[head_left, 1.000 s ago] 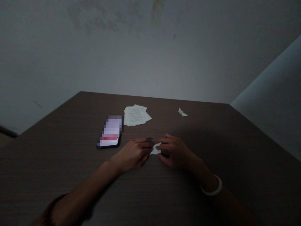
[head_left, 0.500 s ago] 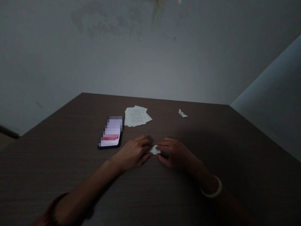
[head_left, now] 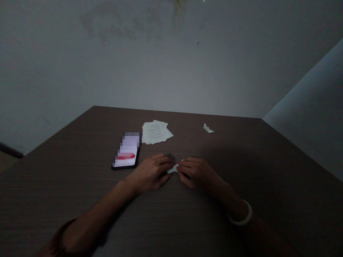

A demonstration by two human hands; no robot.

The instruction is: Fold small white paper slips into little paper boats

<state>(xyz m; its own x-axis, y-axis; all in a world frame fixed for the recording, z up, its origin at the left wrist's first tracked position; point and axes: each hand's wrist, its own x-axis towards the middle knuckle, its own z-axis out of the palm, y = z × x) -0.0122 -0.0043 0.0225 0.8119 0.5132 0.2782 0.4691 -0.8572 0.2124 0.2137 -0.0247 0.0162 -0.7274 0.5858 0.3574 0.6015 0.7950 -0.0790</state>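
Between my two hands is a small folded piece of white paper (head_left: 173, 169), close to the tabletop. My left hand (head_left: 153, 172) has its fingers closed on the paper's left end. On the other side, my right hand (head_left: 197, 172) pinches the right end, with a white beaded bracelet (head_left: 243, 213) around that wrist. The fingers cover much of the paper, so its full shape is hidden.
A lit phone (head_left: 127, 151) lies left of my left hand. Beyond it is a loose pile of printed paper sheets (head_left: 155, 132). A small folded paper boat (head_left: 208, 128) rests farther back on the right. The brown table (head_left: 171, 221) meets a grey wall (head_left: 166, 71).
The paper between my hands has tilted, and less of its surface shows. My right fingers have shifted slightly and drawn closer together. Phone, pile and paper boat stay put.
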